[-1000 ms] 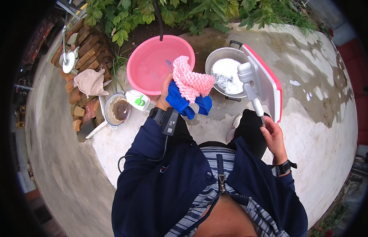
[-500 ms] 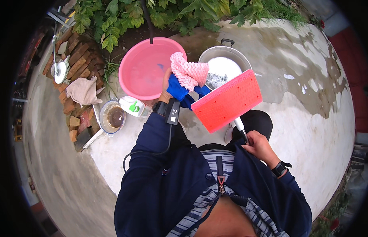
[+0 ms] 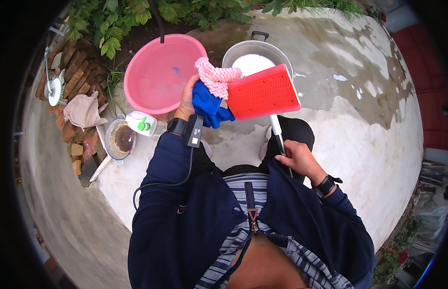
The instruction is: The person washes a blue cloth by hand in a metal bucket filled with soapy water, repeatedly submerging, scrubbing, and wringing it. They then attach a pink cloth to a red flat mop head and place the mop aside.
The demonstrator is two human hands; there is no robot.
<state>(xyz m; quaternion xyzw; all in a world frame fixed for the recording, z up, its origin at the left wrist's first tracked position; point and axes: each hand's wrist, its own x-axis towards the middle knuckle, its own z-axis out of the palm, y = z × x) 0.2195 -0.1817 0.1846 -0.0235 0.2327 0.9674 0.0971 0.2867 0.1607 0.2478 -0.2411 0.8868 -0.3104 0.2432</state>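
Observation:
My left hand is closed around a blue cloth. A fluffy pink cloth lies bunched on top of the blue one, against the near corner of a flat red rectangular head. That head has a wavy-textured face and white edges, and sits on a white and metal pole. Lower on the pole, my right hand grips it with fingers wrapped round. Behind the red head stands a metal pot with white suds. Left of it is a pink basin holding cloudy water.
A white bottle with a green pump stands beside a small bowl with brown residue. Stacked bricks, with a beige cloth on them, rise at the left. Leafy plants border the wet concrete.
The view has shifted, so most things sit further left and higher. The red head has tilted to lie more level, nearer the pink cloth. Both hands keep their hold.

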